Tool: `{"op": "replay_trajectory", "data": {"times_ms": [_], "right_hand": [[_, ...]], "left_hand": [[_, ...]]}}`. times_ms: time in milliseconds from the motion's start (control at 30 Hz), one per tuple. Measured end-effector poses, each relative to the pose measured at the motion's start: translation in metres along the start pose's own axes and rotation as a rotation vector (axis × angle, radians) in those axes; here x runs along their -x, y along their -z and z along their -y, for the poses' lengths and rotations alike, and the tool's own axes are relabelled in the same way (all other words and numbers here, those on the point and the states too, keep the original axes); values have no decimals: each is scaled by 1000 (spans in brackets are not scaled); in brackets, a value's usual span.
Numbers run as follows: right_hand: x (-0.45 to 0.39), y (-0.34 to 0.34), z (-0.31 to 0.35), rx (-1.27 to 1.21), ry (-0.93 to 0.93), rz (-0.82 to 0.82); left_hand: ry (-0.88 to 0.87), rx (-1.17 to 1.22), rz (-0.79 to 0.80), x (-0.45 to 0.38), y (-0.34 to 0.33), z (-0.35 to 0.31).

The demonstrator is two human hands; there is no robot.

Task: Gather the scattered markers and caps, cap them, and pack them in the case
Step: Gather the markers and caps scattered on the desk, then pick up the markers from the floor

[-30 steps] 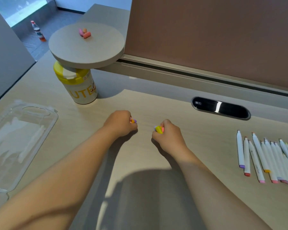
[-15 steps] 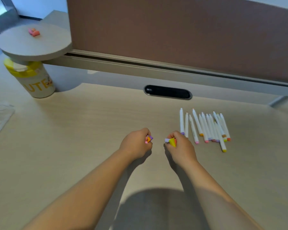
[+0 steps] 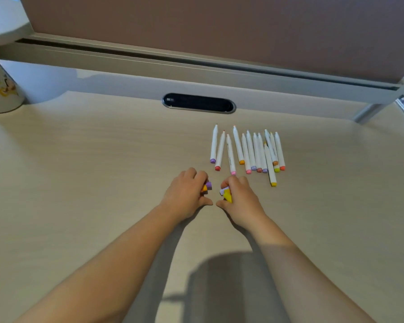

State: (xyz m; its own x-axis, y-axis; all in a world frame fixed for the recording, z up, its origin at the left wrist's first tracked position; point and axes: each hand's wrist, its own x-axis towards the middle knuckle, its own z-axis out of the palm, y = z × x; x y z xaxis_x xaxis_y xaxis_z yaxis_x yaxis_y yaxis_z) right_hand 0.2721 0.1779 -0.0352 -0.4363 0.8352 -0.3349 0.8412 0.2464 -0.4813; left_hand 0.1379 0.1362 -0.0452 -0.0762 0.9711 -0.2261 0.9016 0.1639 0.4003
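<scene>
Purple/orange caps (image 3: 207,185) are gripped in curled L hand (image 3: 187,194), yellow/lilac caps (image 3: 226,194) in curled R hand (image 3: 239,199), fists close together on desk (image 3: 79,183), just beside row of uncapped markers (image 3: 250,151).

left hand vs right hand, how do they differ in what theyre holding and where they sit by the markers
The left hand grips purple and orange caps; the right hand grips yellow and pale lilac caps. The right hand sits just below the row of markers, its knuckles close to the pink-ended one; the left hand sits further left, apart from the row. Both are curled over the desk, thumbs nearly meeting.
</scene>
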Motion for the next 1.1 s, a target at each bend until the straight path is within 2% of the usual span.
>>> {"op": "replay_trajectory", "data": {"times_ms": [167, 300, 467, 567, 667, 767, 867, 1000, 1100], "right_hand": [[-7, 2, -2, -2, 42, 31], [-4, 4, -4, -2, 85, 1], [2, 5, -9, -200, 141, -65], [3, 4, -9, -308, 102, -72], [3, 5, -8, -275, 75, -123], [3, 9, -1, -217, 126, -223], [5, 14, 21, -209, 195, -251], [9, 12, 78, -279, 272, -130], [13, -1, 134, -239, 414, -67]], "left_hand": [[48, -98, -9, -2, -2, 1], [59, -66, -2, 0, -3, -5], [95, 28, -8, 7, -1, -5], [136, 70, -15, 10, 0, -2], [187, 124, -69, 13, 3, -1], [235, 168, -203, 19, 11, 2], [277, 244, -341, 32, 28, 8], [357, 382, -380, 64, 63, 28], [459, 442, -455, 107, 90, 56]]}}
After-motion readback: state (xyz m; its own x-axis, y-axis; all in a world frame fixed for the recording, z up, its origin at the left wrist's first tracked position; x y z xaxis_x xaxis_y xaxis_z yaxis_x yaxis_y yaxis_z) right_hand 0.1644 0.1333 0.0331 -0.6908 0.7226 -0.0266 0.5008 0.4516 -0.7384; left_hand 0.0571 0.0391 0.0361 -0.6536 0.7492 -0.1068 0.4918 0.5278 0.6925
